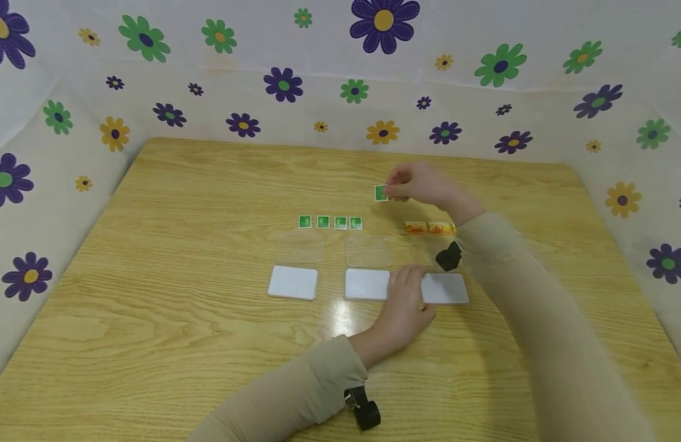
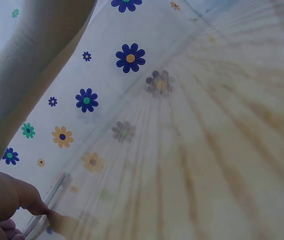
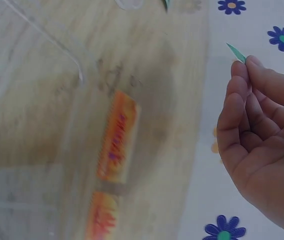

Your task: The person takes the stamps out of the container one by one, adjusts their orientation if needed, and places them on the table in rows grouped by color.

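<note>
In the head view, my right hand (image 1: 420, 184) pinches a small green square card (image 1: 381, 193) with a white edge, raised over the back of the table. The right wrist view shows this green card (image 3: 236, 52) almost edge-on between thumb and fingertip. My left hand (image 1: 403, 307) grips the left end of the rightmost flat white box (image 1: 446, 288), fingers at its far edge and thumb at its near edge. In the left wrist view, a digit of that hand (image 2: 9, 197) touches the white box's edge (image 2: 58, 192). Several matching green squares (image 1: 323, 222) lie in a row.
Clear lids (image 1: 300, 248) lie behind two white boxes: a middle box (image 1: 366, 284) and a left box (image 1: 293, 283). Two orange-yellow packets (image 1: 441, 228) lie under the right forearm. A flowered cloth (image 1: 284, 113) surrounds the wooden table (image 1: 152, 294). Each wrist wears a black camera.
</note>
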`<state>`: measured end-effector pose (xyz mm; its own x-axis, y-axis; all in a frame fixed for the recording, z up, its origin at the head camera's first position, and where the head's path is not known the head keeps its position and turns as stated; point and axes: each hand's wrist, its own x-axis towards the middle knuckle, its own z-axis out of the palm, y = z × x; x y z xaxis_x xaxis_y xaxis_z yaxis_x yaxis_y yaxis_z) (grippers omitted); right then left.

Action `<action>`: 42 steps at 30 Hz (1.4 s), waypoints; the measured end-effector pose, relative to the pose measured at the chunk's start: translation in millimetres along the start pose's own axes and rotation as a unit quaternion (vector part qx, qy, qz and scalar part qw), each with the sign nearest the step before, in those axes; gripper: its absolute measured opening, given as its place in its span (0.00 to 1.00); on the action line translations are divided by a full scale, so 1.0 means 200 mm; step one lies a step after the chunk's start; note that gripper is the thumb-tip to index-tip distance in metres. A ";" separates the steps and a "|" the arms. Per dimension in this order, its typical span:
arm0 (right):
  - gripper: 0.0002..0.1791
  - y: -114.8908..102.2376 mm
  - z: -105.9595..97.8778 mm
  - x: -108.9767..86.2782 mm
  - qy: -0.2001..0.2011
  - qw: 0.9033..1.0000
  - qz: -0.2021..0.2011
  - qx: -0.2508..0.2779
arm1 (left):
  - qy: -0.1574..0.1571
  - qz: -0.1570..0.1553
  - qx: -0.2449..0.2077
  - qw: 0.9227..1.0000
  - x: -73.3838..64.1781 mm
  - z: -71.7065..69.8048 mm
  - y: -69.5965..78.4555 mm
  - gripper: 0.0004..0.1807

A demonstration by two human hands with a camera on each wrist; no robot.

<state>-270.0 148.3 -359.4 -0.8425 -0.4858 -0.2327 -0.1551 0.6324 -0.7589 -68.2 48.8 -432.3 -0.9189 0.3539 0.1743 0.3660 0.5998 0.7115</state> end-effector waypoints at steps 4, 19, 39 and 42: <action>0.11 0.01 0.05 0.04 -0.008 1.000 0.011 0.014 | 0.008 0.009 0.008 1.000 0.00 0.00 0.00 0.30; 0.10 0.02 0.12 0.06 -0.083 0.996 0.038 -0.017 | 0.021 0.034 0.025 0.999 0.00 0.01 -0.01 0.31; 0.09 -0.02 0.15 0.05 -0.115 0.989 0.065 -0.062 | 0.022 0.030 0.026 0.999 -0.01 0.01 -0.02 0.30; 0.09 -0.03 0.15 0.05 -0.115 0.989 0.065 -0.066 | 0.020 0.027 0.026 0.999 0.00 0.01 -0.02 0.29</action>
<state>-261.8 121.9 -375.8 -0.7226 -0.5102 -0.4664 -0.1321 0.7642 -0.6313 -68.2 48.0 -435.9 -0.9023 0.3588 0.2390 0.4214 0.6170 0.6647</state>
